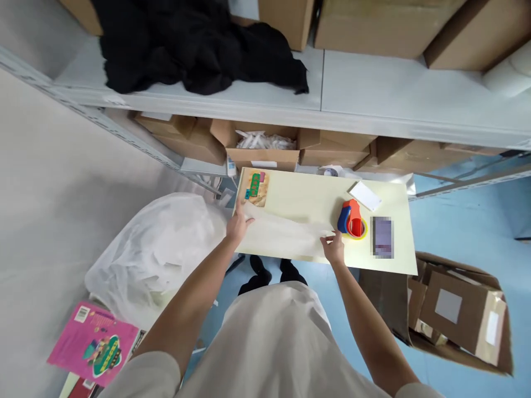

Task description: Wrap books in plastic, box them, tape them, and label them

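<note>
A thin, whitish, see-through sheet [286, 232] lies along the near side of a narrow cream table [307, 190]. At its left end my left hand [236, 225] rests with index finger stretched forward and thumb spread over the sheet. My right hand [334, 247] pinches the sheet's right end between thumb and fingers. Just beyond the right hand is a red and blue tape dispenser [349, 217] with a yellow-edged roll. A small book or card with a green and pink picture [256, 187] lies at the table's far left corner.
On the table's right are a white box [365, 195] and a blurred-out dark rectangle [382, 237]. A bulging translucent bag [161, 249] and a pink book [94, 341] are left. An open carton [504, 342] stands right. Behind, shelves hold cartons [265, 157] and black cloth [199, 50].
</note>
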{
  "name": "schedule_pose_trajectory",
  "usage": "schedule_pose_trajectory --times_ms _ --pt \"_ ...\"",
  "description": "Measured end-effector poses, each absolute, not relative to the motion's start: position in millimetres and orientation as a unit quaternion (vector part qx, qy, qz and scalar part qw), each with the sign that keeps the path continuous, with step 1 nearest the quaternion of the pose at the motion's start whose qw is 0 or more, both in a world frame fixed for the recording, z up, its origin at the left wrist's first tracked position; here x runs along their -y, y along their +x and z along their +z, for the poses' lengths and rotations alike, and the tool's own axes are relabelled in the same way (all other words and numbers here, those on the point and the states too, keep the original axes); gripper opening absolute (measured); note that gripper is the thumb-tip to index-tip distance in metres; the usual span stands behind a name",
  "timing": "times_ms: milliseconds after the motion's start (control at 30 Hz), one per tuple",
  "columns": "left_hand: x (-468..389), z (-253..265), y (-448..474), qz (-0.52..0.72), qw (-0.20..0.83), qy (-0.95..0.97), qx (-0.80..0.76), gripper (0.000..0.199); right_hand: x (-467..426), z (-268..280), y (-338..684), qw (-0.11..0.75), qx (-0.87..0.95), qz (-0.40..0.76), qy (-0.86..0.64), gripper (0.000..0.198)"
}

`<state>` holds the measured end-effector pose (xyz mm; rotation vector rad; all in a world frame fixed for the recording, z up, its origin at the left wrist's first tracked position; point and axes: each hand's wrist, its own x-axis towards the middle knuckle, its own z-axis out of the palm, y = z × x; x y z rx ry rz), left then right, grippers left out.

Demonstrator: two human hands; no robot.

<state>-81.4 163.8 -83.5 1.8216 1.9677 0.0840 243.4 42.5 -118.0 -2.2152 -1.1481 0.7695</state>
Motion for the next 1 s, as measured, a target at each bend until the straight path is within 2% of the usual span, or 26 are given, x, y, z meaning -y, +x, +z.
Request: schedule_pose_trajectory --times_ms 133,233,333,400,467,567,700,833,933,1000 --pt "-162.5 -112.2 -73.5 0.002 0.222 0.641 -0.734 0.087 -38.7 -134.2 254.7 0.176 0.462 0.336 -0.802 0.048" --pt "-155.2 -114.2 -66.8 0.033 0.171 0.635 -0.753 0.087 -32.8 -133.4 254.1 0.166 0.508 0.272 -0.800 0.057" --pt "-143.1 -110.1 -59.7 0.055 0.135 0.689 -0.710 0.078 -33.0 -129.2 245.5 0.175 0.586 0.208 -0.763 0.055" --pt "-132.6 -111.6 -54.9 0.017 0.160 0.765 -0.624 0.074 -41.1 -129.0 236.8 0.146 0.650 0.222 -0.712 0.054" --pt "-120.7 -118.3 -50.9 -0.044 0.196 0.806 -0.556 0.076 -54.6 -132.4 228.0 0.096 0.693 0.242 -0.673 0.063" --pt "-101.0 -132.9 -47.9 -0.119 0.227 0.781 -0.570 0.080 -73.0 -141.9 219.7 0.014 0.718 0.264 -0.644 0.080" --pt "-77.3 -141.9 -50.4 -0.149 0.251 0.748 -0.596 0.083 -75.0 -148.0 219.4 -0.045 0.726 0.276 -0.628 0.085" --pt "-75.6 -133.5 -57.5 -0.121 0.283 0.716 -0.627 0.086 -78.0 -137.0 210.4 -0.001 0.717 0.262 -0.646 0.080" --pt "-104.1 -126.2 -68.0 -0.020 0.296 0.680 -0.671 0.087 -108.9 -126.1 182.1 0.108 0.672 0.287 -0.674 0.071" --pt "-137.1 -126.5 -78.3 0.073 0.304 0.645 -0.698 0.085 -141.7 -123.3 154.0 0.191 0.623 0.361 -0.667 0.067"
